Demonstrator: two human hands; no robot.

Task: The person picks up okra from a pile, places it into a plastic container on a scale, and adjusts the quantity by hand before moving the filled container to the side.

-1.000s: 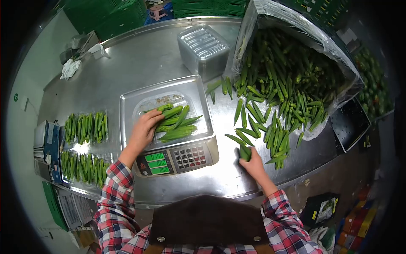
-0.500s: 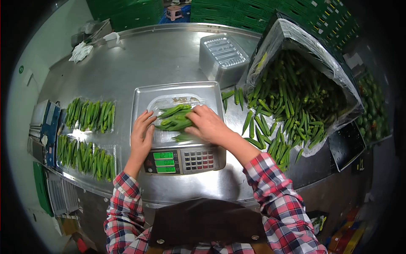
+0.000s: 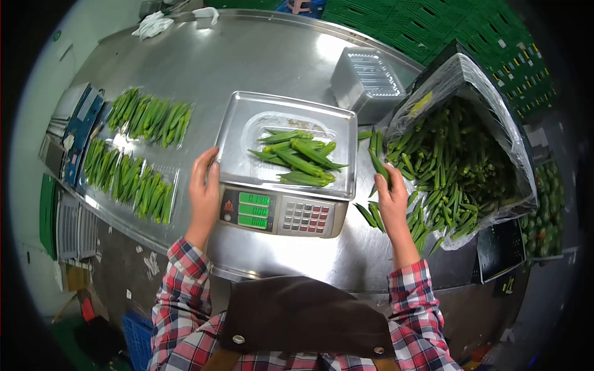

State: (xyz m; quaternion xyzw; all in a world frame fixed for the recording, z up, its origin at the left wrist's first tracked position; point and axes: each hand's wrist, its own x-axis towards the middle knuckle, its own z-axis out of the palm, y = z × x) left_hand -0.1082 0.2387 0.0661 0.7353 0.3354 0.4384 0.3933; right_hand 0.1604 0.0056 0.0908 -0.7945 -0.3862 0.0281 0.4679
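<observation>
A clear tray with a pile of okra [image 3: 300, 154] lies on the metal pan [image 3: 232, 139] of a digital scale, whose green displays [image 3: 253, 210] are lit. My left hand [image 3: 204, 182] is beside the pan's left edge, fingers apart and holding nothing. To the right of the scale, my right hand [image 3: 391, 195] pinches an okra pod [image 3: 378, 166] between thumb and fingers. Loose okra [image 3: 442, 198] spills around it from a plastic-lined crate [image 3: 495, 117] tipped on its side.
Two filled okra trays [image 3: 150, 119] [image 3: 127, 179] sit at the left. Stacked clear containers [image 3: 368, 80] stand behind the scale. A white cloth [image 3: 153, 25] lies at the far left, and green crates [image 3: 396, 25] line the back.
My right hand has left the okra on the scale and moved right to a pod beside the crate. My left hand has come off the tray to the pan's edge. The view has shifted.
</observation>
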